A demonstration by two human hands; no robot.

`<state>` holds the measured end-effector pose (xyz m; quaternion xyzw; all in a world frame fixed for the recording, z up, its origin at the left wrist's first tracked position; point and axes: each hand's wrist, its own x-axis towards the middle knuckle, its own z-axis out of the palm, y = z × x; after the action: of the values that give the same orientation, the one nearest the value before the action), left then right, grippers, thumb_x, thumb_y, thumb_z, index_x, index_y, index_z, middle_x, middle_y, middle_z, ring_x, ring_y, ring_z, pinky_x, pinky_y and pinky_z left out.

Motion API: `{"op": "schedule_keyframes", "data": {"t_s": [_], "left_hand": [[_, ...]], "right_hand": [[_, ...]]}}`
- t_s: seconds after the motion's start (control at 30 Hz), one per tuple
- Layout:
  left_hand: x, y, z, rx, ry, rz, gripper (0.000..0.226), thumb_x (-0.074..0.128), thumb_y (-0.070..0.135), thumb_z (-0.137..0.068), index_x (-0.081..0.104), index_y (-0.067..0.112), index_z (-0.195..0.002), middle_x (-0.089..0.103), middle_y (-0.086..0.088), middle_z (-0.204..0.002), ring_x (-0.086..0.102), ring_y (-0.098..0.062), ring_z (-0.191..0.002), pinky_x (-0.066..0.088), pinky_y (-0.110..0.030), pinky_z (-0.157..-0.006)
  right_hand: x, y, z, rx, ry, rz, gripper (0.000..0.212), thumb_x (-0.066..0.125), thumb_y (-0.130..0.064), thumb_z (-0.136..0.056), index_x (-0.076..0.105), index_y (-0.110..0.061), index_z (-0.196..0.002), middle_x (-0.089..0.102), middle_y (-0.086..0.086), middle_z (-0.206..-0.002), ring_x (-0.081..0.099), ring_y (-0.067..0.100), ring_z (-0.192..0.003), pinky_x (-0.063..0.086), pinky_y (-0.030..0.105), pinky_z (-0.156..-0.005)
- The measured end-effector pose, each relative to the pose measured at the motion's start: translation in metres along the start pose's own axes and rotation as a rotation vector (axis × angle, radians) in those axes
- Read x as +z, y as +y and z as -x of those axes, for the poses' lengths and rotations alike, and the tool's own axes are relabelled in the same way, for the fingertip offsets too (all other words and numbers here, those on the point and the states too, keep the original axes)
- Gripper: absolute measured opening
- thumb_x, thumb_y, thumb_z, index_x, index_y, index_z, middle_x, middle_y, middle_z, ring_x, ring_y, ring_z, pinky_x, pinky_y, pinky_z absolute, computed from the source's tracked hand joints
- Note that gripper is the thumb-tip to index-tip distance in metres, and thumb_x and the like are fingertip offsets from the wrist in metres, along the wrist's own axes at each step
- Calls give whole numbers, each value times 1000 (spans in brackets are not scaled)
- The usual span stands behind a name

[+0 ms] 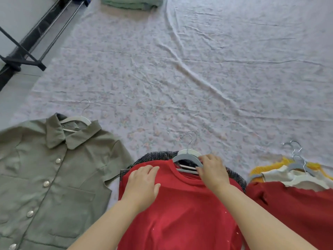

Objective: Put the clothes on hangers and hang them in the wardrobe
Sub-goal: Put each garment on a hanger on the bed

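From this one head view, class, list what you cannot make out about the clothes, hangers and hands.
- Red top: hem cut off by the bottom edge.
- Dark knit: mostly hidden under the red top.
- Grey hangers: the right hand covers one end; arms hidden inside the clothes.
- Green shirt: cut off at the left edge.
- Right pile: layers overlap, count unclear.
- Folded cloth: cut off by the top edge.
- Wardrobe: outside the frame.
- Left hand: rests flat on the red top.

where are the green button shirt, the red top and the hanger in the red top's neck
green button shirt (54, 177): head view, front panel beside the button row
red top (189, 213): head view, middle of the chest
grey hanger (185, 155): head view, curved shoulder bar above the neckline
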<state>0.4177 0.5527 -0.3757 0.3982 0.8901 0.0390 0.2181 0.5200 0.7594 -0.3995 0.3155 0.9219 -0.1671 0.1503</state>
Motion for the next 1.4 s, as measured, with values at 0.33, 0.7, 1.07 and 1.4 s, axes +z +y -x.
{"op": "schedule_keyframes", "data": {"t_s": [0.33,0.7,1.07,1.4], "left_hand": [[53,-14,-63,9,32,25,59,43,40,-92,22,22,-144,27,3,-146,22,-15,-134,17,-30,-109],[33,-1,-76,61,55,101,57,46,39,-91,24,23,-142,34,5,-138,27,-16,-129,18,-31,-106],[-20,7,-25,70,99,212,35,54,36,-90,54,27,-125,58,4,-113,50,-19,-111,21,-36,-106],[-120,18,87,54,384,375,26,67,24,-82,67,22,-108,68,6,-100,60,-16,-99,36,-32,-85]], "right_hand": [[59,19,-50,70,58,-72,57,62,-43,-83,44,-16,-129,51,5,-121,44,24,-114,35,34,-92],[30,14,-18,52,244,-450,26,72,-19,-78,66,-13,-102,58,0,-96,55,18,-86,33,19,-68],[-38,-17,49,-84,322,-562,29,75,-1,-70,68,-5,-98,59,4,-94,51,12,-84,31,5,-77],[-121,-63,132,-221,315,-569,30,63,5,-80,68,-10,-106,57,-5,-93,54,10,-84,34,0,-77]]}}
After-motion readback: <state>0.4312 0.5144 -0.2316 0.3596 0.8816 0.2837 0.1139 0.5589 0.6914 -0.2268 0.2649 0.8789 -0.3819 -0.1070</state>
